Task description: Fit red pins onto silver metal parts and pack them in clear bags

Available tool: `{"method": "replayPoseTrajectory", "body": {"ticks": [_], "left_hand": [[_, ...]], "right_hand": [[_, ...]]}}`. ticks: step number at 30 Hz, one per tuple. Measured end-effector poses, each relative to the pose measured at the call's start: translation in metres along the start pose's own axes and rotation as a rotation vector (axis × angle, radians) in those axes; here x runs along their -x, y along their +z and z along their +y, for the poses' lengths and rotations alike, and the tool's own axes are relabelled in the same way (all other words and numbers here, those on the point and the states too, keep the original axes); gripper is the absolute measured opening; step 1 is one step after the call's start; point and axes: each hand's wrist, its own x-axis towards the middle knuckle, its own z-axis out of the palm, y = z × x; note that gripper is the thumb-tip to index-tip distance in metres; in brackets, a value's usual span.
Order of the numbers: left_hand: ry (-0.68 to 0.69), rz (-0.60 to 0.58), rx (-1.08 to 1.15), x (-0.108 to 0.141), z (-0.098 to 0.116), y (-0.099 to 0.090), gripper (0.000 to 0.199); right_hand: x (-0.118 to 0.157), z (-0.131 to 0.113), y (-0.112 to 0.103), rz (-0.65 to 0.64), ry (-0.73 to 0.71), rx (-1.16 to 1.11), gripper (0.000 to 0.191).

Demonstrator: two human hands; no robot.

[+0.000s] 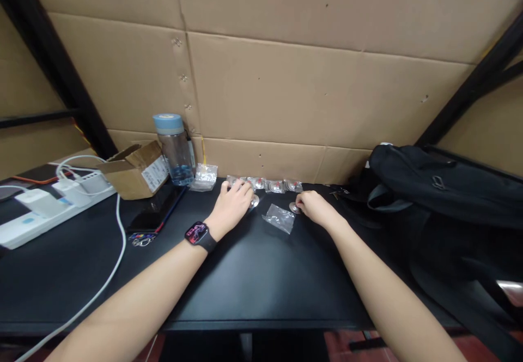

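Observation:
My left hand is at the middle of the black table, fingers curled against a shiny round metal disc that shows at its right edge. To the right, my right hand pinches the edge of another metal disc close to the tabletop. Between the hands lies a crumpled clear plastic bag. Behind them, along the cardboard wall, is a row of several discs in clear bags with red marks; my left fingers partly cover the row's left end.
At the left stand a blue-lidded bottle, an open cardboard box and a white power strip with a trailing cable. A dark phone and keys lie near them. A black bag fills the right side.

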Motion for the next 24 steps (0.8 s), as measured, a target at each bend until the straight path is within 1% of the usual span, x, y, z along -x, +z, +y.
{"method": "replayPoseTrajectory", "body": {"ticks": [2, 5, 7, 11, 14, 18, 21, 24], "left_hand": [[-0.023, 0.032, 0.016, 0.002, 0.002, -0.008, 0.023], [-0.067, 0.073, 0.071, 0.004, 0.010, -0.019, 0.019], [-0.090, 0.097, 0.108, 0.005, 0.018, -0.024, 0.019], [-0.111, 0.124, 0.197, 0.006, 0.034, -0.031, 0.017], [-0.125, 0.130, 0.257, 0.007, 0.039, -0.033, 0.015], [-0.197, 0.149, 0.325, 0.006, 0.037, -0.032, 0.019], [-0.264, 0.164, 0.433, 0.005, 0.035, -0.032, 0.019], [-0.305, 0.189, 0.599, 0.004, 0.035, -0.031, 0.017]], "right_hand": [[0.001, -0.001, -0.001, 0.061, -0.033, -0.011, 0.020], [0.005, -0.011, -0.006, 0.226, -0.129, -0.079, 0.018], [0.010, -0.026, -0.012, 0.306, -0.199, -0.153, 0.017], [0.020, -0.066, -0.022, 0.388, -0.306, -0.331, 0.016], [0.025, -0.086, -0.028, 0.475, -0.326, -0.469, 0.014], [0.026, -0.086, -0.031, 0.572, -0.275, -0.546, 0.011], [0.025, -0.084, -0.029, 0.594, -0.246, -0.562, 0.010], [0.025, -0.087, -0.025, 0.604, -0.248, -0.583, 0.010]]}}
